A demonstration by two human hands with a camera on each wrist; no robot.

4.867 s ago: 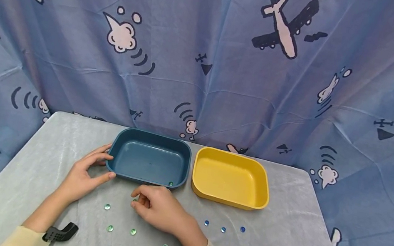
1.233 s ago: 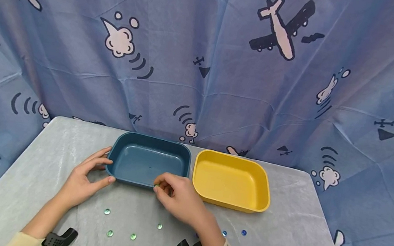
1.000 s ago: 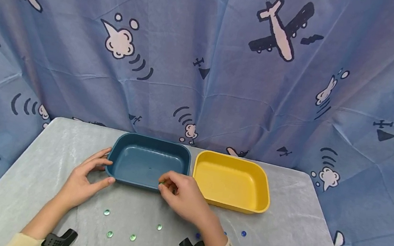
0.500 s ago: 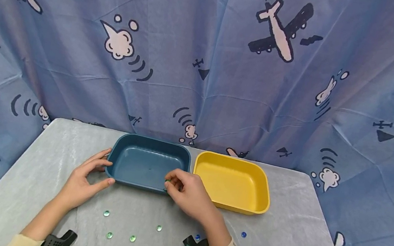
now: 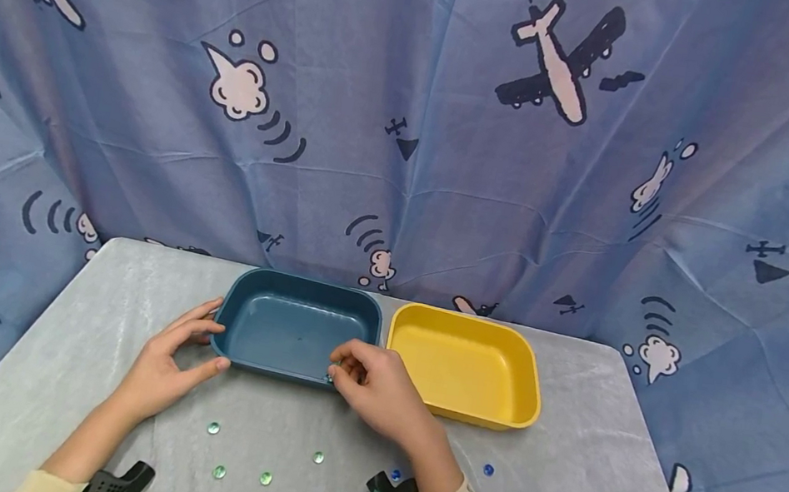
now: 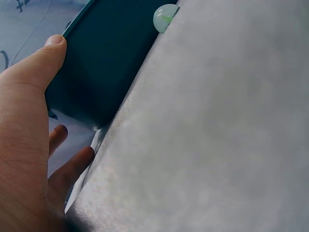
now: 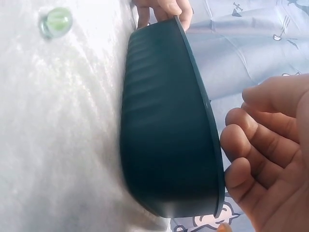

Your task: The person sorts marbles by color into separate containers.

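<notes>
Beside the left end of the dark teal tray (image 5: 302,334), my left hand (image 5: 171,353) rests with fingers fairly straight, its thumb touching the front rim. Over the tray's front right corner is my right hand (image 5: 375,386), fingers loosely curled. Just below those fingertips a small glass gem (image 5: 329,378) shows at the inside of the front wall; its colour is hard to tell. In the right wrist view nothing appears between the curled fingers (image 7: 234,140). Part of the tray's right end is hidden behind that hand.
A yellow tray (image 5: 464,365) stands just right of the teal one. Several green glass gems (image 5: 266,478) lie scattered on the grey cloth (image 5: 169,450) in front. Blue gems (image 5: 488,469) lie farther right, partly covered by my right arm. A patterned curtain (image 5: 413,114) hangs behind.
My right hand has come up from the cloth and moved right along the teal tray's front rim. The green gem pinched in its fingertips has been let go. The left hand stays put.
</notes>
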